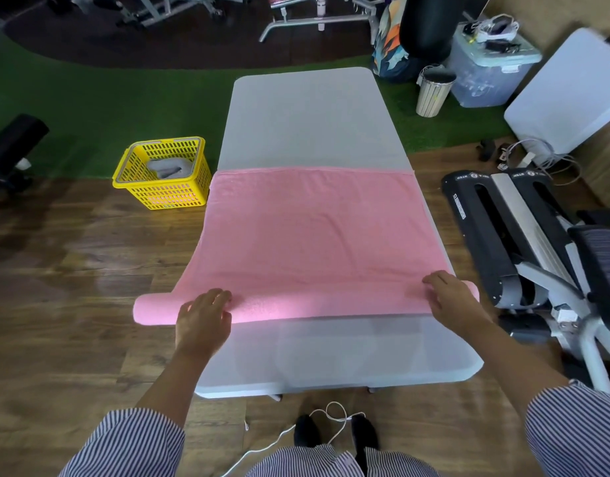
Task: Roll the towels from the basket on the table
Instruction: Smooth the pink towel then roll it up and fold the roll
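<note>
Both palms flat on the pink towel (pixel 313 235), spread across the white table (pixel 307 115): left hand (pixel 203 318) and right hand (pixel 449 297), fingers straight, press its rolled near edge. Yellow basket (pixel 162 173) sits on the floor, left.

Pink towel (pixel 313 232) on white table (pixel 307 115)
</note>
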The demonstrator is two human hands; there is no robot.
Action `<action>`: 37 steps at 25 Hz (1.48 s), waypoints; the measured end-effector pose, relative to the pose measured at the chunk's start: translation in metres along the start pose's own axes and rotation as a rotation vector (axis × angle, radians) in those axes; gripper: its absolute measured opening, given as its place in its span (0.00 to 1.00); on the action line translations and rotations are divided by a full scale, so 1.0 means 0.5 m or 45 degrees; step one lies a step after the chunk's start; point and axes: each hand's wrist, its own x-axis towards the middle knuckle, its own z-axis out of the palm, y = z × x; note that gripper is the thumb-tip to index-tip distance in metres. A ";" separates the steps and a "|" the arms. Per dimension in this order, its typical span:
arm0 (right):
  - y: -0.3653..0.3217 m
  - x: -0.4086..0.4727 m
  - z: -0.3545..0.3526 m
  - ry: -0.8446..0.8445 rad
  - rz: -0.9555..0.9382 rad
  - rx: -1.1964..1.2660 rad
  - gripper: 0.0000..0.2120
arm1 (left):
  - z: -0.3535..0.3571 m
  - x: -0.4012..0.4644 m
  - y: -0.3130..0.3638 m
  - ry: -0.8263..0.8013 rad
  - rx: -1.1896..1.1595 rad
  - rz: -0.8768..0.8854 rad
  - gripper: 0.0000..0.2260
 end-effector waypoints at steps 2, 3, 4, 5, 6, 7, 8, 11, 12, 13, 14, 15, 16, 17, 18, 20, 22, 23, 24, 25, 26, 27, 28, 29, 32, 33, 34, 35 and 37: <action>0.003 -0.006 0.012 0.023 -0.007 0.046 0.13 | 0.008 -0.004 -0.003 -0.076 -0.004 -0.005 0.17; 0.006 -0.012 0.018 -0.003 -0.020 0.037 0.14 | 0.013 -0.007 -0.006 -0.135 0.009 0.002 0.23; 0.009 -0.018 0.023 -0.048 -0.043 0.006 0.17 | 0.014 -0.008 -0.006 -0.195 0.023 0.007 0.29; 0.010 -0.023 0.023 -0.107 -0.066 -0.048 0.22 | 0.015 -0.007 -0.006 -0.212 0.034 0.014 0.32; 0.010 -0.024 0.021 -0.157 -0.081 -0.095 0.25 | 0.013 -0.004 -0.003 -0.213 0.040 0.009 0.33; 0.007 -0.025 0.015 -0.194 -0.069 -0.115 0.26 | 0.015 -0.003 0.000 -0.169 0.042 0.004 0.31; 0.003 -0.023 0.008 -0.222 -0.042 -0.106 0.26 | 0.012 -0.001 0.005 -0.127 0.040 -0.001 0.28; -0.009 -0.012 -0.014 -0.273 0.059 -0.078 0.23 | 0.005 -0.001 0.012 -0.103 0.084 0.047 0.18; -0.015 -0.009 -0.023 -0.305 0.082 -0.118 0.21 | 0.004 -0.001 0.008 -0.144 0.102 0.045 0.14; -0.016 -0.007 -0.028 -0.341 0.095 -0.149 0.20 | 0.004 0.002 0.002 -0.180 0.111 0.036 0.12; -0.018 -0.004 -0.032 -0.366 0.103 -0.152 0.20 | 0.002 0.006 -0.002 -0.215 0.101 0.018 0.13; -0.017 0.001 -0.036 -0.371 0.114 -0.129 0.20 | 0.003 0.011 -0.006 -0.219 0.086 0.013 0.14; -0.016 0.006 -0.039 -0.336 0.119 -0.089 0.19 | 0.002 0.015 -0.008 -0.188 0.073 0.027 0.15; -0.014 0.012 -0.038 -0.241 0.097 -0.054 0.18 | 0.003 0.014 -0.008 -0.128 0.073 0.058 0.15; -0.012 0.014 -0.032 -0.130 0.056 -0.020 0.16 | 0.001 0.013 -0.004 -0.070 0.063 0.075 0.14; -0.008 0.020 -0.015 0.054 -0.027 0.044 0.10 | 0.003 0.010 0.001 0.008 0.012 0.059 0.16; -0.008 0.017 0.000 0.106 -0.046 0.129 0.09 | 0.008 0.007 0.002 -0.054 -0.055 0.028 0.18; -0.004 0.013 0.005 0.095 -0.029 0.181 0.10 | 0.014 0.006 -0.001 -0.091 -0.053 0.031 0.18; -0.001 0.009 0.008 0.047 -0.010 0.208 0.13 | 0.016 0.006 -0.004 -0.133 -0.033 0.043 0.19; 0.003 0.004 0.008 -0.025 -0.024 0.185 0.18 | 0.019 0.006 -0.006 -0.171 -0.008 0.067 0.23; 0.011 0.000 0.010 -0.107 -0.068 0.115 0.23 | 0.017 0.007 -0.006 -0.210 -0.008 0.075 0.27; 0.019 -0.002 0.012 -0.172 -0.103 0.055 0.26 | 0.017 0.007 -0.006 -0.201 -0.013 0.072 0.30; 0.020 -0.002 0.009 -0.200 -0.113 0.025 0.27 | 0.017 0.007 -0.005 -0.175 -0.019 0.062 0.30; 0.021 0.001 0.006 -0.208 -0.100 0.028 0.26 | 0.017 0.007 -0.006 -0.147 -0.012 0.062 0.27; 0.012 0.018 -0.015 -0.274 -0.017 0.033 0.22 | 0.003 0.021 -0.002 -0.202 0.024 0.070 0.18; 0.010 0.023 -0.024 -0.345 0.008 -0.019 0.21 | -0.005 0.028 -0.001 -0.284 0.023 0.060 0.17; 0.008 0.030 -0.033 -0.422 0.031 -0.071 0.20 | -0.011 0.035 -0.001 -0.384 0.021 0.036 0.17; 0.007 0.036 -0.041 -0.482 0.040 -0.101 0.20 | -0.015 0.041 -0.003 -0.442 0.010 0.017 0.17; 0.006 0.046 -0.049 -0.508 0.008 -0.095 0.19 | -0.014 0.049 -0.009 -0.362 -0.013 0.057 0.17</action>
